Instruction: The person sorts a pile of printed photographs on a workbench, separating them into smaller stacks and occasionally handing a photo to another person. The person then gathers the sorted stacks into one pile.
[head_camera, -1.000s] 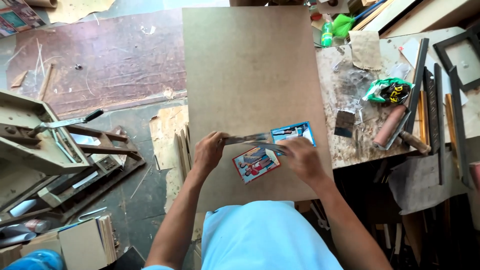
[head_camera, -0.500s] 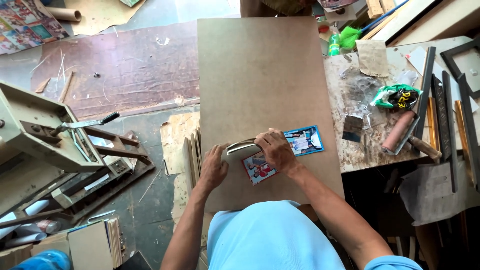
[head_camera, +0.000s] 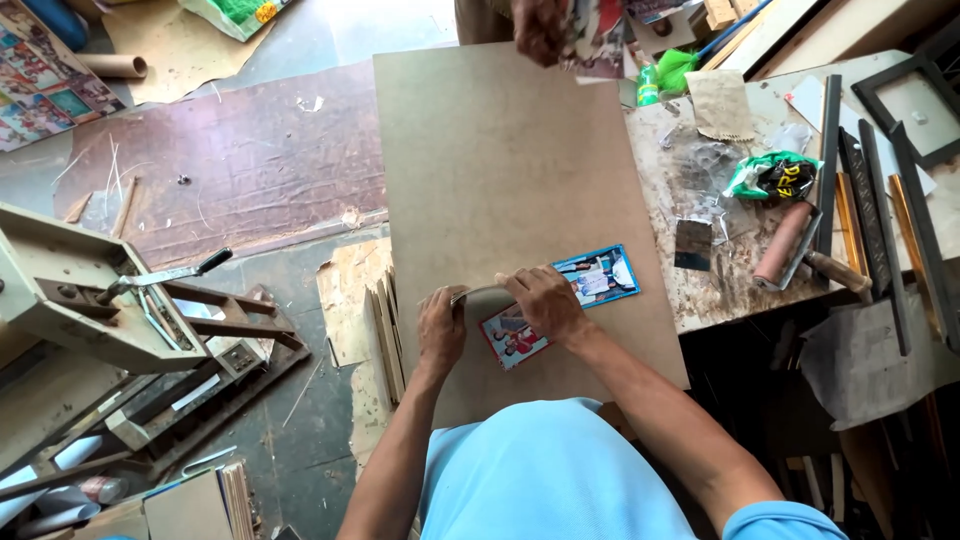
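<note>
left hand (head_camera: 441, 328): our grip pins the ruler (head_camera: 478, 293) end.
right hand (head_camera: 541, 300): pressed flat on the picture (head_camera: 600, 279).
risk: we think the ruler could slide on the board (head_camera: 500, 170).

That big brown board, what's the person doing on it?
A person in a light blue shirt leans over the brown board. The left hand holds one end of a metal ruler, and the right hand presses it across a blue-bordered photo print. A roller lies on the workbench nearby.

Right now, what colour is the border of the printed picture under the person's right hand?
Blue: the printed picture on the brown board has a blue border, seen in the head view.
</note>
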